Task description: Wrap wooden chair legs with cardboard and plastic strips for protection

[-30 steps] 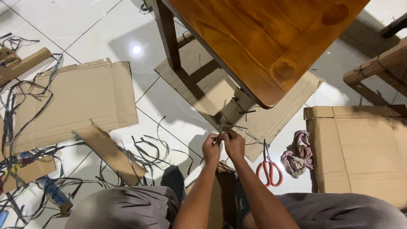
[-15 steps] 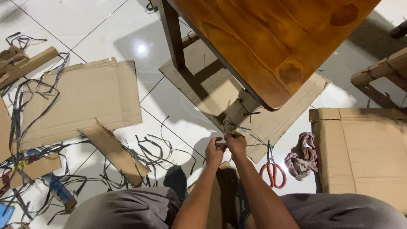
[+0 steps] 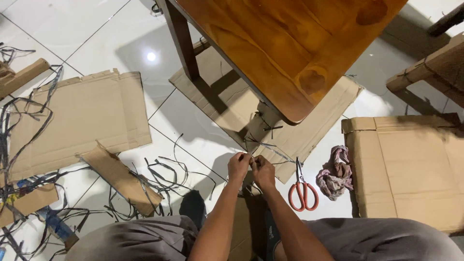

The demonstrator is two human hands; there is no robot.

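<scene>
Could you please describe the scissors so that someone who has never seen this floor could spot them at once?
Start at the wooden table at the top, and go down past its near corner to the white tiled floor. There the scissors lie beside the right hand, left of a crumpled pinkish rag. Their orange-red loop handles stand out among brown cardboard and dark strips.

The floor (image 3: pixel 96 29) has big shiny white tiles, and a bright light (image 3: pixel 151 56) shines back off one. A brown wooden table (image 3: pixel 285 43) stands above it on a dark leg (image 3: pixel 181 41). Flat cardboard sheets (image 3: pixel 77 116) lie around.
</scene>
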